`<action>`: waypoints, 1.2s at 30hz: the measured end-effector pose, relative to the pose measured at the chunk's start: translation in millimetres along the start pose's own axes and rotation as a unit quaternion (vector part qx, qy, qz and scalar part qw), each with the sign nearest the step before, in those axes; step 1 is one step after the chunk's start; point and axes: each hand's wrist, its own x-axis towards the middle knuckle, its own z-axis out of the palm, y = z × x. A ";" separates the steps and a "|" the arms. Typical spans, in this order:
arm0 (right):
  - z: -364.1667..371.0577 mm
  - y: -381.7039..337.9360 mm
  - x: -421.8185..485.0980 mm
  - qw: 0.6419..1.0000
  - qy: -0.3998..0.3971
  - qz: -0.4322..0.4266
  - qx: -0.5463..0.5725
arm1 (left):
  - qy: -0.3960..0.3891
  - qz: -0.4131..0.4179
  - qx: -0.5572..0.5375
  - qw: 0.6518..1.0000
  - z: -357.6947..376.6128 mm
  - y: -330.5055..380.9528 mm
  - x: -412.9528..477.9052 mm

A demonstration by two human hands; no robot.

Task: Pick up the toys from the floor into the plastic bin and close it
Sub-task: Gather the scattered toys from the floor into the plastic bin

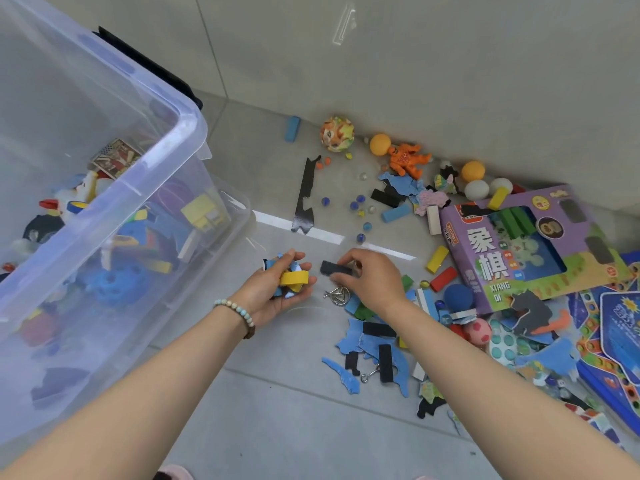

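One plastic bin, two orange balls, two white balls, one purple box

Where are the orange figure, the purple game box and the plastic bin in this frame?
orange figure (407,160): head view, on its torso.
purple game box (485,258): head view, on its printed front face.
plastic bin (156,157): head view, on its rim.

A pale grey, glossy tiled wall meets a grey tiled floor along a slanting edge. A thin seam divides the wall tiles (a faint rectangular glare shines high up). A bright white strip crosses the floor, and a darker grout line runs nearer. The light is soft and even.
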 end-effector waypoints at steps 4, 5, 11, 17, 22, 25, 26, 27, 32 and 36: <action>-10.2 -19.5 -7.4 0.970 -0.013 -0.019 0.243 | -0.025 -0.030 -0.032 0.999 2.9 -0.9 -0.4; -13.8 -26.3 -12.1 0.969 -0.042 -0.042 0.239 | -0.036 -0.041 -0.041 0.998 3.9 -1.6 -0.4; -39.1 -13.1 -10.4 0.958 0.024 -0.003 0.286 | -0.076 -0.040 -0.057 0.995 13.9 -2.6 0.5; -44.2 57.0 -13.4 0.989 0.008 0.010 0.146 | -0.055 -0.037 -0.043 0.997 17.2 -7.3 3.1; -35.2 63.7 -3.2 0.995 0.017 -0.006 0.097 | -0.036 -0.043 -0.047 0.997 15.9 -11.7 4.2; -33.3 66.2 2.6 0.998 0.017 -0.016 0.060 | -0.030 -0.043 -0.045 0.998 16.1 -11.4 4.7; -33.3 67.0 3.4 0.998 0.020 -0.014 0.061 | -0.030 -0.043 -0.045 0.998 16.8 -11.2 4.6; -33.8 67.1 3.9 0.996 0.025 -0.007 0.084 | -0.029 -0.042 -0.045 0.998 17.5 -11.3 5.0; -48.5 40.9 -10.2 0.893 -0.010 0.104 0.437 | -0.023 -0.047 -0.049 0.997 20.1 -10.3 4.2; -67.5 19.2 -27.8 0.788 -0.162 0.081 0.589 | -0.035 -0.048 -0.057 0.997 18.8 -6.7 1.5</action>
